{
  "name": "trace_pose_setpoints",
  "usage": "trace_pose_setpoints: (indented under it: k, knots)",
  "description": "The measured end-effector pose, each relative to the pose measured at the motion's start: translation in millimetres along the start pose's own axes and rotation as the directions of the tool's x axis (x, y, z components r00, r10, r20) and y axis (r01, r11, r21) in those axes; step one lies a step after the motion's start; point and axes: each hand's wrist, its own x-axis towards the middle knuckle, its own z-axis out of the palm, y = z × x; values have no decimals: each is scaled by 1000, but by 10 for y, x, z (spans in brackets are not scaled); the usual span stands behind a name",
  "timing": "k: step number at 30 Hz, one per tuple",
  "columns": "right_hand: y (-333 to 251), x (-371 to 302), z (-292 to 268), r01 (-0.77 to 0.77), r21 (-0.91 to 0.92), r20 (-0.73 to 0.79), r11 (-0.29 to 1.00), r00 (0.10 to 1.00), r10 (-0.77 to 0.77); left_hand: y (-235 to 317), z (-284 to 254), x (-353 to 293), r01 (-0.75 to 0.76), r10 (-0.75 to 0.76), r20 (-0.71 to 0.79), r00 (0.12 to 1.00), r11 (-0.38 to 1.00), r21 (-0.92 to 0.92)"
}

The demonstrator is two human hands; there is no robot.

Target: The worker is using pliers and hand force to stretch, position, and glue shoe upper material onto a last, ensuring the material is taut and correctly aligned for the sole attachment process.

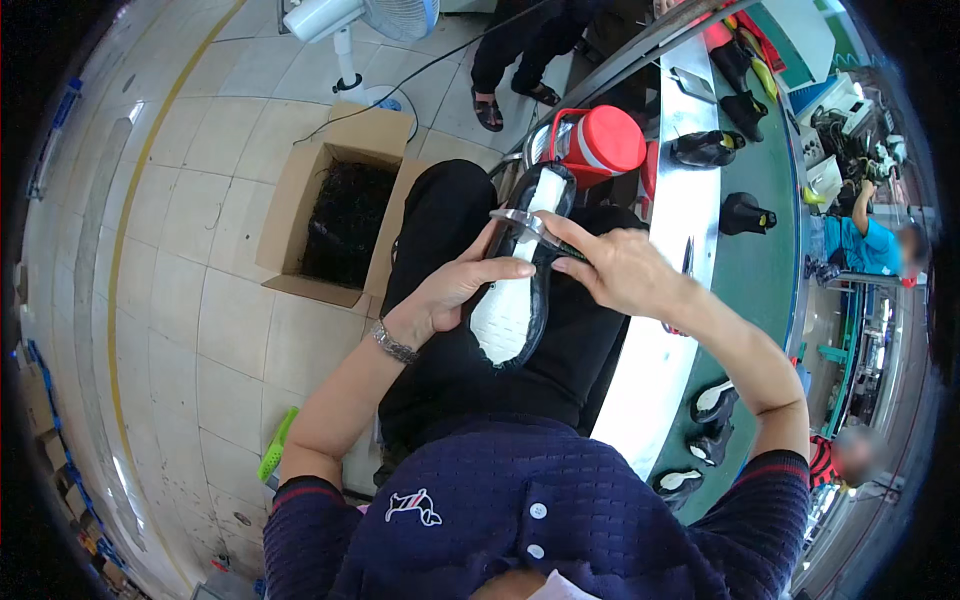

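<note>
Across my lap lies a black shoe upper (pixel 539 318) with its white bottom board (pixel 503 312) turned up. My left hand (pixel 462 285) grips the shoe by its left side, the thumb lying over the white board. My right hand (pixel 630 268) is closed round the dark handle of a metal hand tool with a curved head (pixel 518 217). That head lies across the board, towards the shoe's far end. Fingers hide part of the tool, so its exact kind cannot be made out.
An open cardboard box (pixel 285 225) with dark scraps stands on the floor at left. A red-and-white jug (pixel 608 140) is beyond my knees. At right, a metal ledge (pixel 655 385) borders a green bench (pixel 745 280) with several black shoes. Other people are nearby.
</note>
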Motion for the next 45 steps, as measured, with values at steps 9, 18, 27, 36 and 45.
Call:
trace_pose_setpoints:
  k: [9, 18, 27, 36, 45]
  knots:
    - [-260, -142, -149, -31, 2, 18, 1000, 999, 31, -406, -146, 48, -258, 261, 116, 958, 965, -34]
    - [-729, -408, -196, 107, -245, 147, 964, 987, -72, -835, 130, 30, -82, 223, 108, 969, 701, -708]
    - [-410, -514, 78, 84, 33, 78, 996, 993, -86, -791, 148, -46, -135, 188, 31, 982, 800, -585]
    - [-576, -185, -246, 194, 153, -223, 969, 962, -157, -652, 16, -90, -90, 135, 61, 989, 873, -479]
    - [-469, -122, -27, 105, 100, -145, 989, 985, -89, -599, -44, -106, -69, 148, 153, 977, 900, -431]
